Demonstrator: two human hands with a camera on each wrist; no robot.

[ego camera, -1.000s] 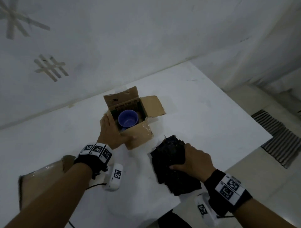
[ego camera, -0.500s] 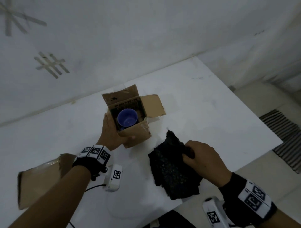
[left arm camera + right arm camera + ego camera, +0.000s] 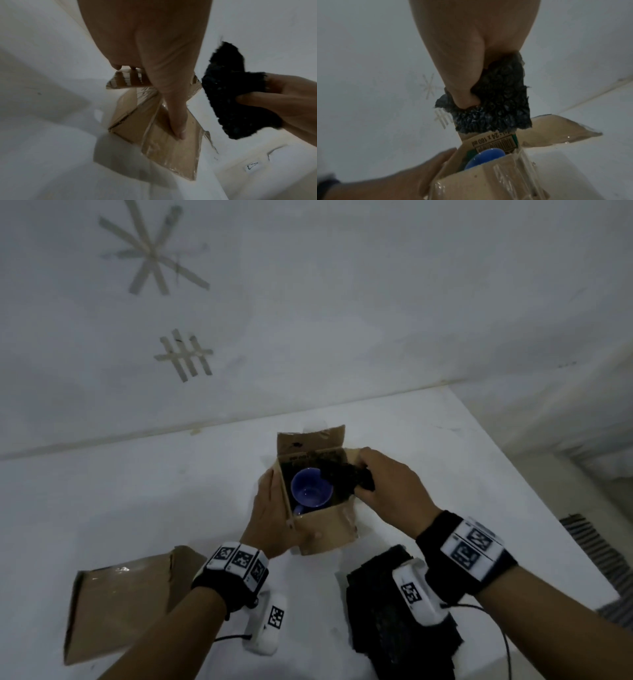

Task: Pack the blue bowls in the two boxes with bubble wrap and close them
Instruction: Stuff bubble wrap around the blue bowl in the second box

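Note:
An open cardboard box (image 3: 325,529) stands mid-table with a blue bowl (image 3: 311,493) inside. My left hand (image 3: 270,515) holds the box's left wall, thumb laid across its front face (image 3: 171,148). My right hand (image 3: 390,487) grips a crumpled piece of black bubble wrap (image 3: 346,477) over the right part of the box's opening, partly covering the bowl. The right wrist view shows the wrap (image 3: 496,108) bunched in my fingers just above the box's back wall and the bowl (image 3: 488,155). A second cardboard box (image 3: 116,604) lies at the near left.
A stack of black bubble wrap (image 3: 383,631) lies near the table's front edge, under my right wrist. The white table (image 3: 137,491) meets a white wall behind the box. Its right edge drops to a floor with a striped mat (image 3: 603,559).
My right hand lifted one piece of bubble wrap off the stack and carried it left and forward to the box's opening. The left hand kept holding the box.

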